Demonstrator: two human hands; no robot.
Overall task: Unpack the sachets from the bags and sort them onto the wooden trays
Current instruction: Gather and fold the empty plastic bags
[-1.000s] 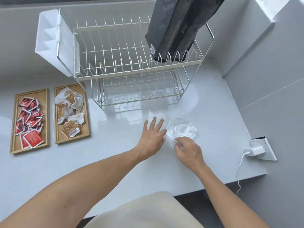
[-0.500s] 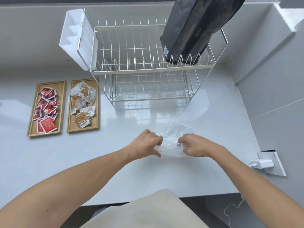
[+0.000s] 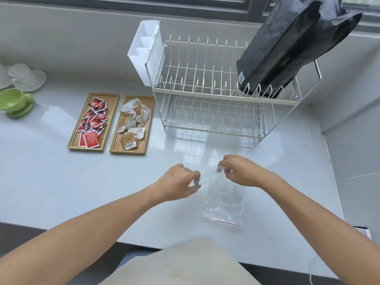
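A clear zip bag [image 3: 223,204] with a red seal line hangs above the grey counter, seal end down. My left hand [image 3: 178,185] pinches one upper corner and my right hand [image 3: 240,171] pinches the other. The bag looks empty. To the left lie two wooden trays side by side: the left tray [image 3: 73,141] holds several red sachets [image 3: 92,124], the right tray [image 3: 115,146] holds several brown and white sachets [image 3: 132,122].
A white two-tier wire dish rack [image 3: 216,93] with a white cutlery holder [image 3: 146,54] stands at the back. A black bag [image 3: 287,48] leans in its top tier. A green cup on a saucer [image 3: 14,101] and white cups [image 3: 24,76] sit far left.
Both hands have lifted the clear bag off the counter and now hold it by its upper corners, seal end hanging down. The view has shifted, showing the cups at the left.
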